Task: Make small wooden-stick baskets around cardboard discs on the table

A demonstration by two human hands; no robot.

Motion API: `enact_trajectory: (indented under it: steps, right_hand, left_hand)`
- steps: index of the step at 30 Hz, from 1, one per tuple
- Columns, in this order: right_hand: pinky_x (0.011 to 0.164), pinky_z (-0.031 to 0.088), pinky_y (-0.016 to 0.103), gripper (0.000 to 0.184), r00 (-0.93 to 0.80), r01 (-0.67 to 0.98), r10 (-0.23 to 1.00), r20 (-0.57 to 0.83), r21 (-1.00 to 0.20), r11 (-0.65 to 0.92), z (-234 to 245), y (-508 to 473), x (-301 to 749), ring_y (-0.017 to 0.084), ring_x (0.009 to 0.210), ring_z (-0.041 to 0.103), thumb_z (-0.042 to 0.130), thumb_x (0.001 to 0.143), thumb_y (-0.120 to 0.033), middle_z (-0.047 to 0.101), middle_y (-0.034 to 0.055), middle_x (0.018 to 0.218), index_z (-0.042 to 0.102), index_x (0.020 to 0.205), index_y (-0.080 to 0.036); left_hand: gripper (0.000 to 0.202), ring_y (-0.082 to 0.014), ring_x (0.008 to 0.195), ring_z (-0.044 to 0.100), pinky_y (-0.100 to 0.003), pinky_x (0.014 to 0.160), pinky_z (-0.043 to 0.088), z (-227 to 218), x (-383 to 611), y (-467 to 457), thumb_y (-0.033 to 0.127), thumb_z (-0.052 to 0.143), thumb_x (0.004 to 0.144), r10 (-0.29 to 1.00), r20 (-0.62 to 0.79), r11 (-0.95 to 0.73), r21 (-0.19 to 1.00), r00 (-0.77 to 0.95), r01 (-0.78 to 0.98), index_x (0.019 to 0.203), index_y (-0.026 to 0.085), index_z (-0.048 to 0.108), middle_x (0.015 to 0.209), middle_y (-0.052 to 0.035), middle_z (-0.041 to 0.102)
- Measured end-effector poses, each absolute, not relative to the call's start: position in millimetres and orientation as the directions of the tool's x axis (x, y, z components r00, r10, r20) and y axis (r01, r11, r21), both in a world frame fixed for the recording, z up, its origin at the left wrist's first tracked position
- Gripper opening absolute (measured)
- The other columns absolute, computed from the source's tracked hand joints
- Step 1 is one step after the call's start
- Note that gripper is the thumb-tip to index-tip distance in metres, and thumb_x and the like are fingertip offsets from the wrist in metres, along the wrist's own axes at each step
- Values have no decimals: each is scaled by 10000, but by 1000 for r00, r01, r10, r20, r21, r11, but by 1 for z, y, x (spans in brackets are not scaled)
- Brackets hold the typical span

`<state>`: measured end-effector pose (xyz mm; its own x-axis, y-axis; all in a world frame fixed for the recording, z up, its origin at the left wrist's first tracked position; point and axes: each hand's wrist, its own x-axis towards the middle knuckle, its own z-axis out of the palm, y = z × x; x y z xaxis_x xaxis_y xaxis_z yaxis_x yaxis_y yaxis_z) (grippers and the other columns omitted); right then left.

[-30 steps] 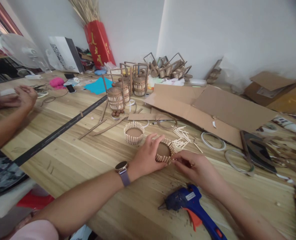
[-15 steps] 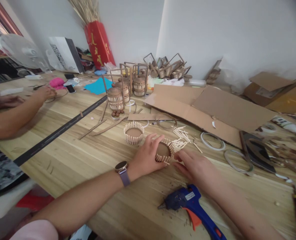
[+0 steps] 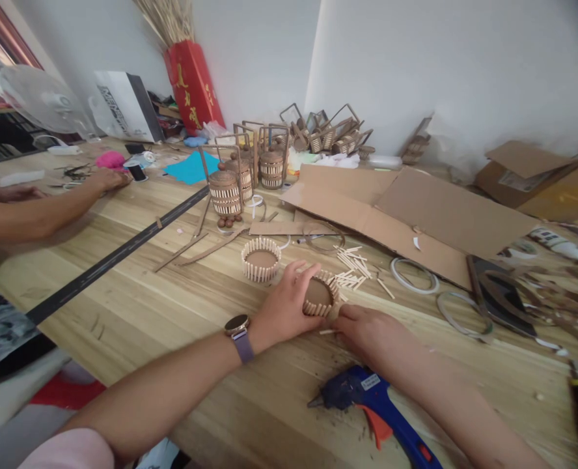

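My left hand (image 3: 286, 304) is closed around a small round basket (image 3: 319, 294), a brown cardboard disc ringed with short wooden sticks, and holds it on the wooden table (image 3: 172, 306). My right hand (image 3: 370, 332) lies low just right of the basket. Its fingers are drawn together, and the tips pinch a loose wooden stick (image 3: 327, 331) lying on the table in front of the basket. A second stick-ringed basket (image 3: 261, 259) stands a little to the left behind. A pile of loose sticks (image 3: 352, 267) lies behind the held basket.
A blue glue gun (image 3: 367, 398) lies near my right forearm. Flat cardboard (image 3: 406, 208), white rings (image 3: 414, 275) and finished handled baskets (image 3: 225, 189) sit farther back. A black strip (image 3: 113, 260) crosses the table at left, where another person's arm (image 3: 49, 208) reaches across.
My right hand dropped from the basket's rim to the table, where a stick now lies. The other person's hand reached farther across the table to the right. My left hand stayed put.
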<state>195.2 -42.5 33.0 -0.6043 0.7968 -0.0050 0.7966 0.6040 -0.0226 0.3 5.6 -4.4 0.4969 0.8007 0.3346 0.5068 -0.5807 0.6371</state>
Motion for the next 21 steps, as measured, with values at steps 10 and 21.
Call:
enact_trajectory:
  steps: [10, 21]
  right_hand:
    - [526, 424, 240, 175, -505, 847, 860, -72, -235, 478, 62, -46, 218, 143, 569, 603, 448, 920, -183, 650, 4, 695, 565, 793, -213]
    - [727, 514, 309, 256, -590, 692, 745, 309, -281, 665, 69, -38, 203, 200, 844, 641, 392, 968, -158, 684, 80, 907, 643, 1007, -191]
  left_hand:
    - [930, -357, 1409, 340, -590, 1143, 319, -5, 0, 5, 250, 819, 664, 808, 324, -567, 657, 492, 497, 1441, 236, 310, 1469, -178, 353]
    - [905, -345, 1404, 348, -566, 1144, 336, 0, 0, 3, 225, 807, 669, 820, 299, -547, 659, 488, 517, 1431, 215, 318, 1472, -178, 341]
